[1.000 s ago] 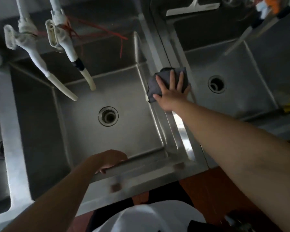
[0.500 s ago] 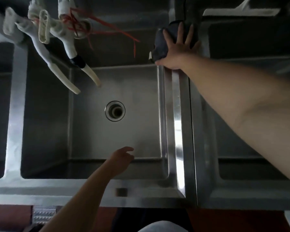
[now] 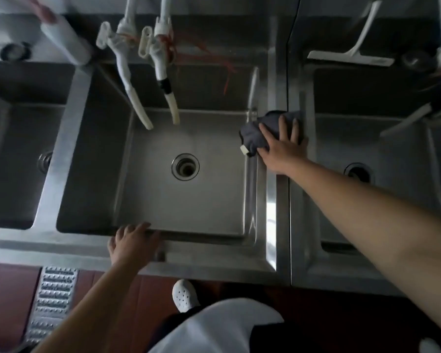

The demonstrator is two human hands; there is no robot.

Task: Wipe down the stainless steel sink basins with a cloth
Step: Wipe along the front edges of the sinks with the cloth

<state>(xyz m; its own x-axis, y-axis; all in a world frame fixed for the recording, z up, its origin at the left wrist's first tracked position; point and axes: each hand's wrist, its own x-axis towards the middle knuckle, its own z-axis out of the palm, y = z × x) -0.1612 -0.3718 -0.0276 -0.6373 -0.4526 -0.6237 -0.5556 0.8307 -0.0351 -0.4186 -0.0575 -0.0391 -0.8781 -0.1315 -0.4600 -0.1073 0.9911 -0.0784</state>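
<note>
While right hand presses cloth flat-fingered, left hand rests on sink rim, fingertips hidden.

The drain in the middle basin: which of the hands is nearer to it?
Roughly equal; the left looks slightly nearer. The left hand rests on the front rim below the drain; the right hand presses the cloth on the divider beside it.

Stainless steel sink unit spanning the frame; grey cloth lying on the divider right of centre, white squeegee resting upper right.
</note>
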